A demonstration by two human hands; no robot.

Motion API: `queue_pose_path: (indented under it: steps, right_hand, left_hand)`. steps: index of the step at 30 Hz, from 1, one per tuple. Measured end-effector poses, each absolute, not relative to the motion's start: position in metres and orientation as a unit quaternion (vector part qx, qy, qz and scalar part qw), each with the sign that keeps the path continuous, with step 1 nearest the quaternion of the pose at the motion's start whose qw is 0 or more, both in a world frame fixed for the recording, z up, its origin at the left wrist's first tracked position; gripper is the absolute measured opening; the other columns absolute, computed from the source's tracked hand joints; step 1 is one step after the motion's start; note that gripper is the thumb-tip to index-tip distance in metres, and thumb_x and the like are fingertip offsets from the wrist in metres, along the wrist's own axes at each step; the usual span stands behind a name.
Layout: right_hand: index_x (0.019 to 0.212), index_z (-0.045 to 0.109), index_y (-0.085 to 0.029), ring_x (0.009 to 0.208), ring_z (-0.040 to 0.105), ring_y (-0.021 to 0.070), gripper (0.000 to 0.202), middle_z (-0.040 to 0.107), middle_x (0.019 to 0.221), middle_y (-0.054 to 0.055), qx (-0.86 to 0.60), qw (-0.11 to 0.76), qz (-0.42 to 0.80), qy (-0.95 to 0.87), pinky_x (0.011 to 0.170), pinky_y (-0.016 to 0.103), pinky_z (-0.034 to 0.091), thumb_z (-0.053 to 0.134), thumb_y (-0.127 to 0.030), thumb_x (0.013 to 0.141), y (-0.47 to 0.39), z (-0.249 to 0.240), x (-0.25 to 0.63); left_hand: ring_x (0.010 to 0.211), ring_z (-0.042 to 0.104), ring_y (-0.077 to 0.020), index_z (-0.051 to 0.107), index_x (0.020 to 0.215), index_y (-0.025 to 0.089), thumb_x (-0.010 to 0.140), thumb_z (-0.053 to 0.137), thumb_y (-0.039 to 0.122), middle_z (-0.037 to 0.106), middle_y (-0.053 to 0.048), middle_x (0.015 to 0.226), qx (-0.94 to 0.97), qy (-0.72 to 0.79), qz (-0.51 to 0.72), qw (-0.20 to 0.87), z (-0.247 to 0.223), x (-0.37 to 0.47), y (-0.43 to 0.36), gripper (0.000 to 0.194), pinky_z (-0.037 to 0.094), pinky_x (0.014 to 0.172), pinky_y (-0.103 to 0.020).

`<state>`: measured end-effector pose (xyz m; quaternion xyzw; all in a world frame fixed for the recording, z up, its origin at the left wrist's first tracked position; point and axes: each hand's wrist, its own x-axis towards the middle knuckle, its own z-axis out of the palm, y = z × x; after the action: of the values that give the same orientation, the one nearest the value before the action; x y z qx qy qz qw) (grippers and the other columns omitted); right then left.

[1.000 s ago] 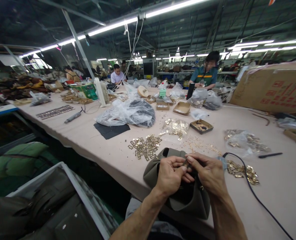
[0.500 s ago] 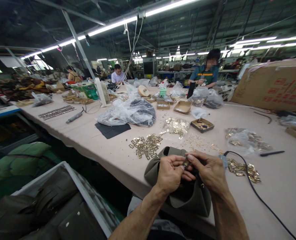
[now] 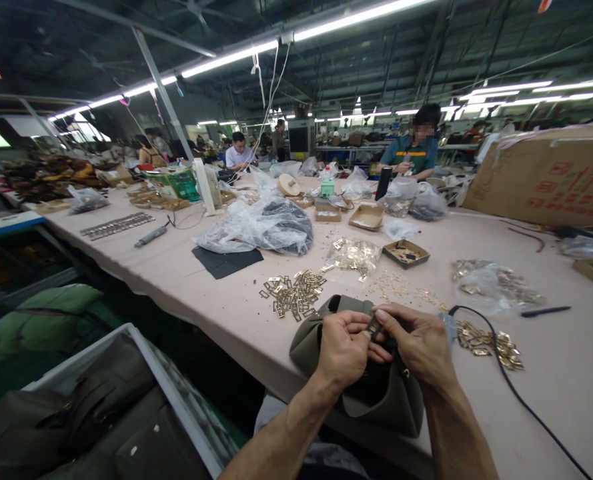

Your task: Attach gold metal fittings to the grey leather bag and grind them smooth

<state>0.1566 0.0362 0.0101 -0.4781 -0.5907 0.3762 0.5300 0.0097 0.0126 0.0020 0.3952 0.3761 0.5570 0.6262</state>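
Observation:
An olive-grey handbag (image 3: 396, 400) stands open at the table's front edge, with both hands over its mouth. Between them is a small dark strap piece with a brass metal fitting (image 3: 374, 327), seemingly part of the bag. My left hand (image 3: 345, 350) is closed, pinching the fitting's lower end between thumb and fingers. From the other side, my right hand (image 3: 416, 337) grips the upper end, its thumb pressed on top. A pile of rectangular brass frames (image 3: 296, 293) lies beyond the bag. To the right of my right hand are gold metal plates (image 3: 491, 343).
A white crate (image 3: 176, 393) of similar dark bags stands below left. A black cable (image 3: 519, 393) crosses the table at right, near a black pen (image 3: 545, 311). Bagged fittings (image 3: 353, 257) and a small tray (image 3: 405, 253) lie ahead. Two co-workers sit across the table.
The view has tilted up very slightly. My hands keep the same hold on the metal fitting, and the bag stays in place. A standing person shows in the far background.

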Motion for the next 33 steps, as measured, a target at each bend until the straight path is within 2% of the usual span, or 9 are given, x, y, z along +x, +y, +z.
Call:
queue_pose_path:
  steps: [6, 11, 14, 17, 20, 26, 29, 33]
  right_hand:
    - [0.105, 0.081, -0.017, 0.064, 0.068, 0.0176, 0.039, 0.074, 0.084, 0.007, -0.479, 0.507, 0.372, -0.613, 0.059, 0.028, 0.056, 0.077, -0.051, 0.089, 0.038, 0.006, 0.159]
    - [0.113, 0.079, -0.02, 0.085, 0.071, 0.0207, 0.036, 0.076, 0.1, 0.007, -0.453, 0.485, 0.339, -0.666, 0.073, 0.03, 0.059, 0.079, -0.044, 0.087, 0.036, 0.003, 0.162]
    - [0.109, 0.08, -0.019, 0.081, 0.07, 0.0205, 0.033, 0.076, 0.096, 0.007, -0.46, 0.484, 0.308, -0.677, 0.067, 0.029, 0.058, 0.079, -0.044, 0.087, 0.035, 0.003, 0.163]
    - [0.107, 0.081, -0.019, 0.072, 0.07, 0.0202, 0.035, 0.076, 0.09, 0.007, -0.464, 0.483, 0.332, -0.664, 0.062, 0.029, 0.058, 0.078, -0.047, 0.087, 0.035, 0.004, 0.162]
    - [0.104, 0.081, -0.018, 0.068, 0.069, 0.0195, 0.035, 0.075, 0.088, 0.007, -0.475, 0.494, 0.333, -0.647, 0.061, 0.029, 0.058, 0.075, -0.05, 0.091, 0.034, 0.005, 0.161]
    - [0.095, 0.08, -0.023, 0.077, 0.069, 0.0189, 0.02, 0.073, 0.086, 0.004, -0.448, 0.531, 0.234, -0.68, 0.068, 0.028, 0.056, 0.073, -0.042, 0.094, 0.021, 0.007, 0.155]
    - [0.094, 0.081, -0.026, 0.081, 0.071, 0.0207, 0.013, 0.075, 0.091, 0.004, -0.439, 0.544, 0.202, -0.686, 0.071, 0.029, 0.057, 0.074, -0.038, 0.093, 0.013, 0.009, 0.152]
    - [0.091, 0.081, -0.03, 0.081, 0.071, 0.0241, 0.013, 0.076, 0.092, 0.005, -0.454, 0.543, 0.186, -0.682, 0.068, 0.033, 0.057, 0.075, -0.041, 0.091, 0.008, 0.009, 0.151]
  left_hand:
    - [0.05, 0.073, -0.0219, 0.062, 0.101, 0.009, 0.077, 0.077, 0.033, 0.077, -0.014, 0.08, 0.388, 0.386, 0.566, 0.616, -0.004, 0.014, 0.018, 0.037, 0.057, 0.045, -0.024]
    - [0.048, 0.072, -0.021, 0.062, 0.1, 0.009, 0.076, 0.076, 0.031, 0.076, -0.012, 0.076, 0.387, 0.388, 0.569, 0.614, -0.006, 0.013, 0.019, 0.035, 0.058, 0.044, -0.024]
    - [0.047, 0.071, -0.0193, 0.062, 0.099, 0.01, 0.077, 0.076, 0.031, 0.074, -0.009, 0.072, 0.393, 0.388, 0.566, 0.613, -0.006, 0.012, 0.017, 0.033, 0.058, 0.044, -0.023]
    - [0.049, 0.072, -0.0195, 0.06, 0.1, 0.012, 0.08, 0.077, 0.035, 0.073, -0.008, 0.072, 0.401, 0.381, 0.566, 0.61, -0.007, 0.012, 0.016, 0.035, 0.058, 0.046, -0.023]
    - [0.051, 0.073, -0.019, 0.061, 0.102, 0.013, 0.084, 0.075, 0.035, 0.072, -0.007, 0.077, 0.427, 0.382, 0.562, 0.596, -0.007, 0.011, 0.012, 0.032, 0.058, 0.047, -0.022]
    - [0.067, 0.076, -0.0181, 0.069, 0.114, 0.017, 0.092, 0.064, 0.027, 0.076, -0.01, 0.1, 0.508, 0.406, 0.546, 0.528, 0.0, 0.003, -0.007, 0.025, 0.053, 0.047, -0.019]
    - [0.063, 0.073, -0.0174, 0.072, 0.111, 0.017, 0.093, 0.062, 0.025, 0.075, -0.008, 0.087, 0.528, 0.416, 0.538, 0.508, 0.007, 0.0, -0.014, 0.022, 0.049, 0.045, -0.019]
    - [0.044, 0.064, -0.0145, 0.07, 0.094, 0.015, 0.085, 0.062, 0.021, 0.063, -0.001, 0.06, 0.509, 0.422, 0.538, 0.523, 0.008, 0.001, -0.012, 0.013, 0.04, 0.038, -0.018]
